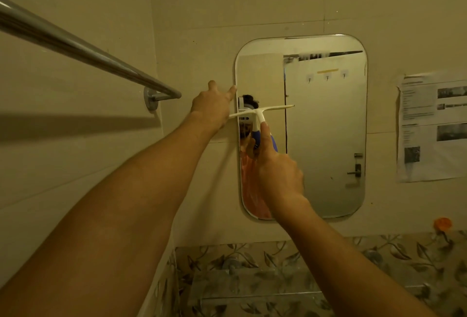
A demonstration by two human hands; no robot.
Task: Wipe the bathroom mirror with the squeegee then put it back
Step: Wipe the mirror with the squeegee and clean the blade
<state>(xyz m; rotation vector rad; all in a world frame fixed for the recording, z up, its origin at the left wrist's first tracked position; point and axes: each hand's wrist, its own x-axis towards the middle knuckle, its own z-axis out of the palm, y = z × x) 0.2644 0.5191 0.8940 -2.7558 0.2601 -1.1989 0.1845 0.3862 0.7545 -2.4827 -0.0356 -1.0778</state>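
Observation:
A rounded rectangular mirror (pixel 326 124) hangs on the beige tiled wall. My right hand (pixel 278 172) grips the blue handle of a squeegee (pixel 260 113), index finger stretched up along its white neck. Its white blade lies nearly level across the mirror's left part, at about mid height, with the left end past the mirror's edge. My left hand (pixel 214 106) rests against the wall just left of the mirror, fingers extended, one fingertip at the mirror's left edge. The mirror reflects a door with hooks.
A metal towel rail (pixel 83 51) juts from the left wall at upper left. A printed paper sheet (pixel 432 127) is stuck to the wall right of the mirror. An orange hook (pixel 442 224) sits below it. Leaf-patterned tiles (pixel 278 278) and a tap (pixel 232 265) lie beneath.

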